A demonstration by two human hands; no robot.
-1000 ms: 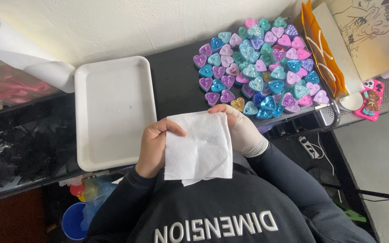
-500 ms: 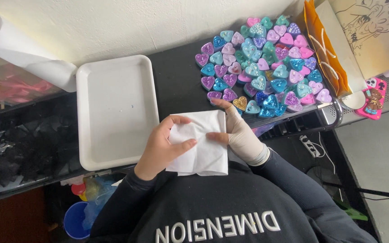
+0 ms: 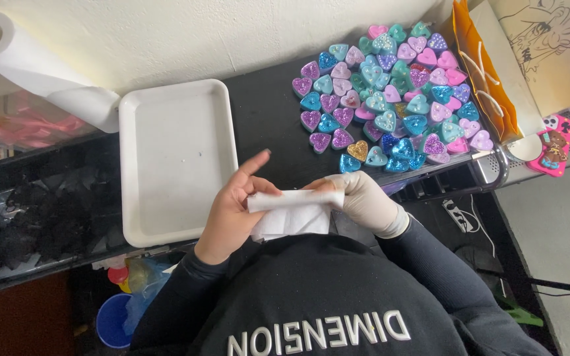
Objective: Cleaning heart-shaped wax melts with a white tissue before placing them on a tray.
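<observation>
A second ago we held the white paper towel [image 3: 289, 212] spread flat between our hands; now we have it folded into a narrow wad, so the wiping cloth looks ready for use. Our bare left hand [image 3: 232, 211] pinches one end with the forefinger lifted free, and our white-gloved right hand [image 3: 362, 200] is closed on the other end. The wad sits just right of the empty white rectangular plastic tray [image 3: 176, 158], with the cluster of glittery heart-shaped pieces [image 3: 390, 99] farther right on the black worktop [image 3: 268, 125].
</observation>
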